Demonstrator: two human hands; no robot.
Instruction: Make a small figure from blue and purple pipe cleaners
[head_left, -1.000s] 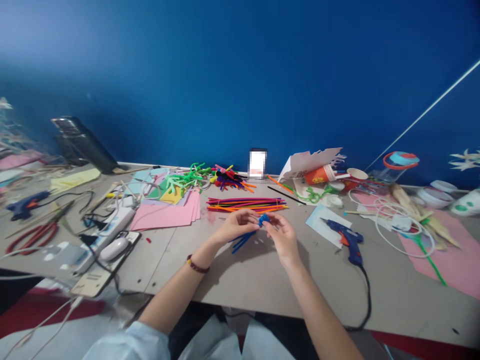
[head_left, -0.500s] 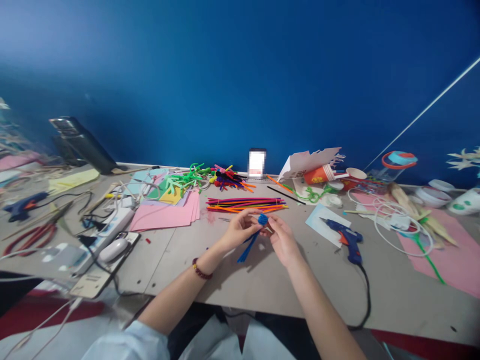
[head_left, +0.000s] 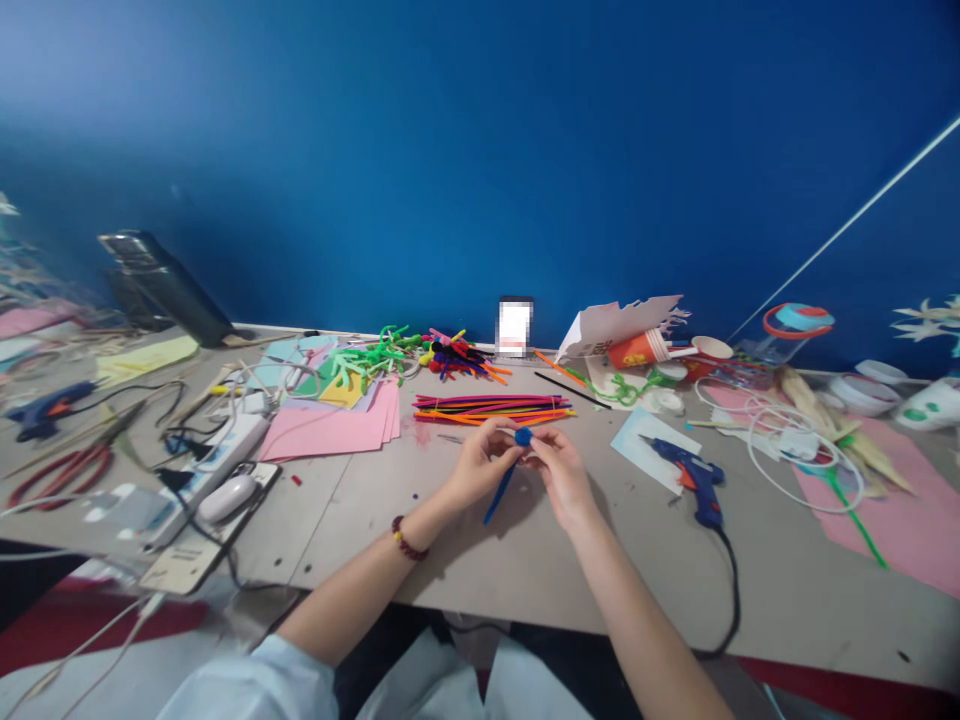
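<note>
Between my two hands is a bundle of blue pipe cleaners (head_left: 523, 437), its top wound into a small round knob and its straight ends slanting down to the left. My left hand (head_left: 484, 462) has its fingers closed on the bundle just below and left of the knob. Thumb and fingers of my right hand (head_left: 559, 465) pinch the knob from the right side. Behind the hands lies a row of pink, purple and orange pipe cleaners (head_left: 491, 408). The exact spots where my fingertips press are partly hidden.
A blue glue gun (head_left: 694, 475) rests on the right, partly over light blue paper (head_left: 630, 440). Pink sheets (head_left: 330, 430), a power strip (head_left: 217, 460) and red-handled pliers (head_left: 67, 475) are on the left. A phone (head_left: 514, 328) stands against the wall.
The blue bundle has turned in my fingers: its hanging ends now look narrower and closer together. Both hands stay in nearly the same place.
</note>
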